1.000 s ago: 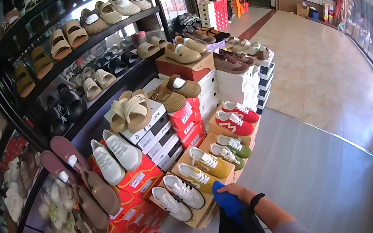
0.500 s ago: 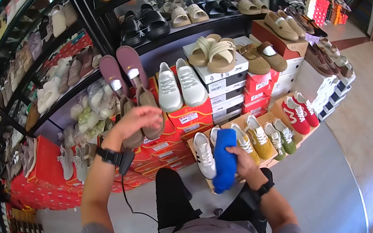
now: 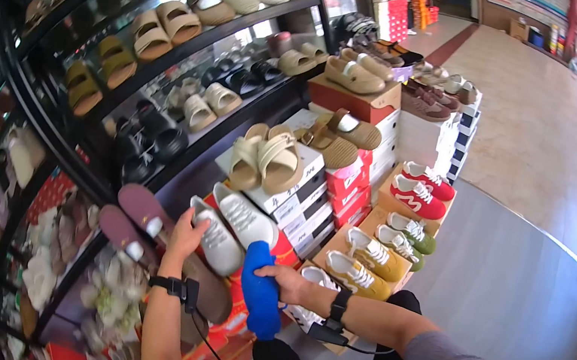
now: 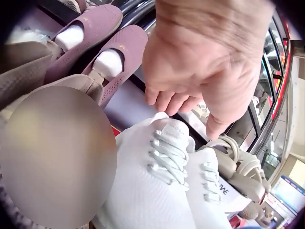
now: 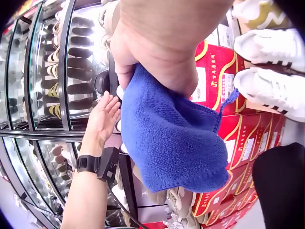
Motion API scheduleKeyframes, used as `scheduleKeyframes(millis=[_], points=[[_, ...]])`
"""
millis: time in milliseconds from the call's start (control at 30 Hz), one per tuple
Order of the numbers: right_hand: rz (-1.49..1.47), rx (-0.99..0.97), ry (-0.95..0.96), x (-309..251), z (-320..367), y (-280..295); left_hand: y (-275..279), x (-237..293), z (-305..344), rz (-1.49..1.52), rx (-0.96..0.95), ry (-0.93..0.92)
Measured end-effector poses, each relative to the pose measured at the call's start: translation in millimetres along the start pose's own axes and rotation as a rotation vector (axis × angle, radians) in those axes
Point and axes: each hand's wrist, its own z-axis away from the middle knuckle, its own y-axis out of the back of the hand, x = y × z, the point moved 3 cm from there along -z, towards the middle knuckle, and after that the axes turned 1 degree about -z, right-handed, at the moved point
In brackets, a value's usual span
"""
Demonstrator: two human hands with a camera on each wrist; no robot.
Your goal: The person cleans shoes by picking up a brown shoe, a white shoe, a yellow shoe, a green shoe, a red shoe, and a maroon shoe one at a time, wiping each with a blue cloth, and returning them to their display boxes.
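The white sneaker (image 3: pixel 218 244) lies on a red shoebox (image 3: pixel 285 246), long axis running far left to near right, directly under the left hand (image 3: pixel 186 230), whose fingers (image 4: pixel 164 98) hang relaxed over its collar, gripping nothing; contact cannot be told. The right hand (image 3: pixel 291 284), just to the right, clenches its fingers round a blue cloth (image 3: pixel 261 299).

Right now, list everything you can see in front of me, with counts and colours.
white sneakers: two, white, on a red box
blue cloth: one, blue, held low centre
slip-ons: two, mauve, beside the white sneakers
strap sandals: two, beige, on a white box
red sneakers: two, red, to the right
green sneakers: two, green, nearer than those
yellow sneakers: two, yellow, nearest
shelf rack: one, black, left, holding many sandals
left hand: open, at a white sneaker
right hand: grips the blue cloth
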Motion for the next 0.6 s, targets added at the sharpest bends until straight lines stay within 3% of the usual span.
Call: scheduleKeyframes(millis=[133, 267, 433, 600], points=[[0.002, -0.079, 0.026, 0, -22, -17, -14, 6, -10, -0.165, -0.163, 0.018], [-0.052, -0.089, 0.089, 7, -31, -21, -20, -1, -15, -0.053, -0.161, 0.041], [-0.064, -0.008, 0.13, 8, -20, -32, -13, 4, -10, 0.008, -0.102, -0.015], [0.009, -0.11, 0.169, 2, 5, -49, 31, 44, 17, 0.121, 0.059, -0.071]])
